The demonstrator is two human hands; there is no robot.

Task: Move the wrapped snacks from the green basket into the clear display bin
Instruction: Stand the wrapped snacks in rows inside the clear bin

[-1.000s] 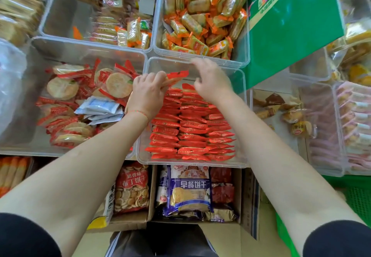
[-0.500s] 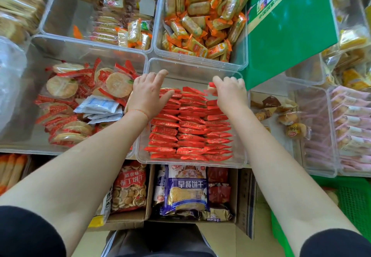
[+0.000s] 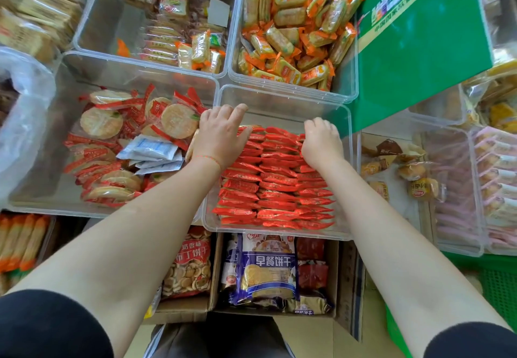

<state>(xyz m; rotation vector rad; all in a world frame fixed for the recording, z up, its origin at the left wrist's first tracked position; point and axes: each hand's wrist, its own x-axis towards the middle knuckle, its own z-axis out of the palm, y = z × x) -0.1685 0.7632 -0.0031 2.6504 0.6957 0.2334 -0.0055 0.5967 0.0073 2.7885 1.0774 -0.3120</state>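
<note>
Both hands (image 3: 221, 134) (image 3: 321, 141) have drawn nearer, lying slack, unclasped on red snacks (image 3: 275, 187) whose long axes run left-right.

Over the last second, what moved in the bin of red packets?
The right hand came back from the far wall onto the red packets, fingers curled at the back row. The left hand opened and now lies flat on them. The clear bin stayed put.
</note>
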